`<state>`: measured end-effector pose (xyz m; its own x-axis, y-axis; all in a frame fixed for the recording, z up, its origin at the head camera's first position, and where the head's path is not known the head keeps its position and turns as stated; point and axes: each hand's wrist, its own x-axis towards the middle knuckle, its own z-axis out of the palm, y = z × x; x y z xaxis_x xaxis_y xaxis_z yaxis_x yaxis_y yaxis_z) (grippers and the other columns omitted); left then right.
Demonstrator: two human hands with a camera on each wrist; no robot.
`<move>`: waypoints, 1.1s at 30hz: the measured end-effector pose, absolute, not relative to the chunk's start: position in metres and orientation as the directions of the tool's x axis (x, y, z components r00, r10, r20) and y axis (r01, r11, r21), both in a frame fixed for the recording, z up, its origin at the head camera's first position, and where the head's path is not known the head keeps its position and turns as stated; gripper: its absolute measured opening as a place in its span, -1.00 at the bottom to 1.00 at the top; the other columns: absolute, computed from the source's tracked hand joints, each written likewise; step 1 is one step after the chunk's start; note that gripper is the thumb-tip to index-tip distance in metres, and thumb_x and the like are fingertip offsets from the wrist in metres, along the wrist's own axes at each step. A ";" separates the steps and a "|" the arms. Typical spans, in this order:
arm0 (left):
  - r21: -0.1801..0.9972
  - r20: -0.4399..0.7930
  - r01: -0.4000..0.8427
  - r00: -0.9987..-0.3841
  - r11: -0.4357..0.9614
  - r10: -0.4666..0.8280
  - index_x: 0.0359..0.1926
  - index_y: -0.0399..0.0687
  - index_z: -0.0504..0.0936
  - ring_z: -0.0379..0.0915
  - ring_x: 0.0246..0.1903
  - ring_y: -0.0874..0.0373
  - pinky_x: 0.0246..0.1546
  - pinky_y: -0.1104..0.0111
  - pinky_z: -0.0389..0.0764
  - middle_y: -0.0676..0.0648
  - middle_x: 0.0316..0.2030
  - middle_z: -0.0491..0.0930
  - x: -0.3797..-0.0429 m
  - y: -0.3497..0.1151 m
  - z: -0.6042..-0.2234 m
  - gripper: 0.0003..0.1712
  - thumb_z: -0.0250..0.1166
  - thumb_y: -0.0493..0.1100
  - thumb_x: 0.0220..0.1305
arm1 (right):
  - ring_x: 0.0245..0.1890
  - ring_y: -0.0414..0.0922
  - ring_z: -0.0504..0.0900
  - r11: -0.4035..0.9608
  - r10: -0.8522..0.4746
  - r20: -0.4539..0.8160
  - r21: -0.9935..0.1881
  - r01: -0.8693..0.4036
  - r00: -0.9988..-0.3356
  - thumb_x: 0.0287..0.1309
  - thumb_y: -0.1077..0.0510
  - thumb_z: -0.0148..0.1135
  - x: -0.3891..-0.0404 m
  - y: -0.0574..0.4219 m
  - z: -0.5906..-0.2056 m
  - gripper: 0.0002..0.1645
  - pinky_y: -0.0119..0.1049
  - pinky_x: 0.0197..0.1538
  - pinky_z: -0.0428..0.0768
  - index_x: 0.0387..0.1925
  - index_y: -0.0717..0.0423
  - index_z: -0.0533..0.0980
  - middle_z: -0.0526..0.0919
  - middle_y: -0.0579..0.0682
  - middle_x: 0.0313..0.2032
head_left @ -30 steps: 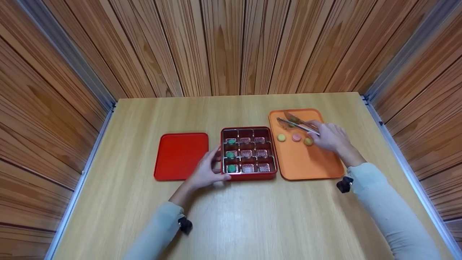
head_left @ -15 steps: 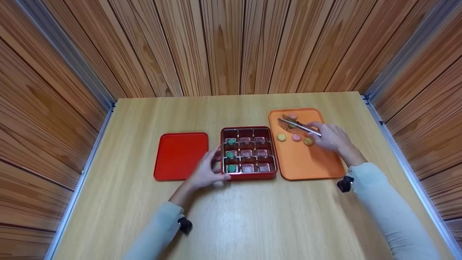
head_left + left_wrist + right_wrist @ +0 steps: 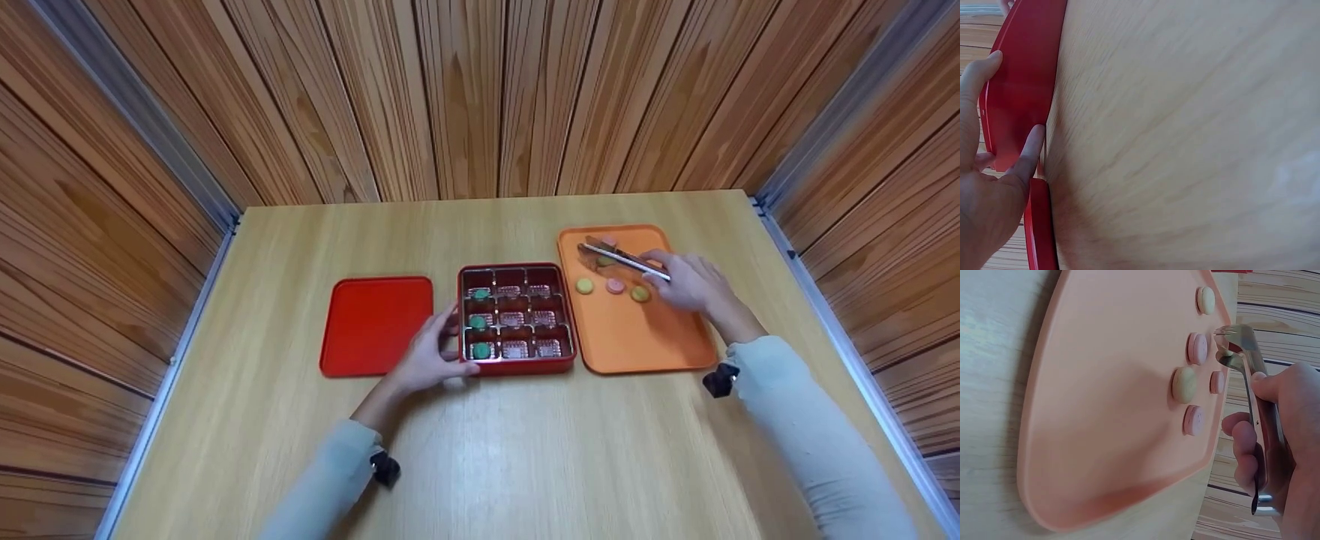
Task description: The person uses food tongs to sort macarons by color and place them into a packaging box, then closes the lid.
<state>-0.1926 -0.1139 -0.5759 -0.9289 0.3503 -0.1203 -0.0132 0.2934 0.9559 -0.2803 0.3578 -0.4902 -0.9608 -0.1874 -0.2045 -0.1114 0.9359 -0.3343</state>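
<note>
My right hand [image 3: 694, 283] grips metal tongs [image 3: 634, 262] over the back of an orange tray [image 3: 637, 341]. A yellowish macaron [image 3: 1224, 352] shows between the tong tips in the right wrist view; whether they pinch it I cannot tell. Several pink and yellow macarons lie on the tray, among them a yellow one [image 3: 584, 286] and a pink one [image 3: 615, 286]. My left hand [image 3: 431, 356] holds a red box [image 3: 525, 367] at its front left corner, thumb along the front wall. Green macarons [image 3: 481, 350] sit in the left column of its clear divided insert.
A red lid [image 3: 375, 326] lies flat left of the box, close to my left hand. Box and tray stand almost side by side on the wooden table [image 3: 480, 465]. Wood-patterned walls [image 3: 480, 97] close in the back and both sides.
The tongs have shifted slightly toward the right and their arms have come closer together, uncovering a pink macaron at the tray's back. My left hand and the box stay put.
</note>
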 end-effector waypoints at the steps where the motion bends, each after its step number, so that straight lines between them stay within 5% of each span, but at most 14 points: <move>1: 0.956 -0.119 -0.012 -0.929 0.292 0.350 0.87 0.17 0.00 0.35 0.60 -0.20 0.45 0.02 0.76 -0.25 0.66 0.26 -0.192 -0.114 -0.576 0.45 0.78 -0.10 0.18 | -0.25 0.08 0.47 0.936 -0.190 -0.203 -0.334 -0.115 -0.961 0.67 -0.09 0.22 -0.280 0.358 -0.489 -0.36 -0.16 -0.21 0.34 0.60 0.02 0.46 0.52 0.12 -0.30; 19: 0.958 -0.099 0.003 -0.935 0.287 0.340 0.86 0.10 0.05 0.41 0.56 -0.22 0.42 -0.01 0.78 -0.30 0.59 0.33 -0.192 -0.112 -0.577 0.41 0.76 -0.18 0.19 | -0.65 -0.08 0.33 0.919 -0.274 -0.093 -0.318 -0.232 -0.957 0.65 -0.04 0.25 -0.273 0.342 -0.461 -0.41 -0.31 -0.54 0.23 0.55 0.02 0.53 0.37 -0.06 -0.56; 33: 0.950 -0.124 -0.014 -0.935 0.312 0.333 0.86 0.16 0.04 0.38 0.59 -0.17 0.46 0.01 0.75 -0.24 0.62 0.33 -0.192 -0.112 -0.576 0.42 0.77 -0.14 0.19 | -0.71 -0.13 0.28 0.887 -0.384 -0.043 -0.293 -0.356 -0.922 0.67 -0.03 0.23 -0.264 0.311 -0.448 -0.39 -0.36 -0.59 0.18 0.61 -0.02 0.50 0.37 -0.11 -0.60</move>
<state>-0.1923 -0.1120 -0.5758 -0.9348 0.3330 -0.1235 -0.0142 0.3123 0.9499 -0.2644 0.3115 -0.4484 -0.9222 -0.3842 -0.0432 -0.3560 0.8874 -0.2930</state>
